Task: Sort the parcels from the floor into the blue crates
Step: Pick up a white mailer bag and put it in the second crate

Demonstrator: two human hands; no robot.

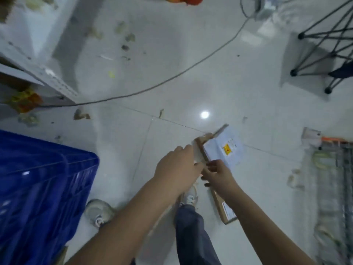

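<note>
Parcel (222, 148), white-wrapped, held above the floor (191, 73) ahead of me. My left hand (176, 170) and right hand (219, 174) curl their fingers on its near edge. Blue crate (44, 188) sits well left. Risk: this edge-only grip may let it tip and drop.

Whole frame motion-blurred. Blue crate (44, 188) at 8 o'clock cut by left and bottom edges; inside not visible. White parcel (224, 147) label print too small to read. Brown box (224, 209) at 5 o'clock partly hidden under right forearm. Left hand (176, 170) fingertips smeared against parcel; grip unclear. Wire rack (334, 188) at 4 o'clock cut by right edge. Orange object (183, 0) at 12 o'clock cropped, unidentifiable.
</note>
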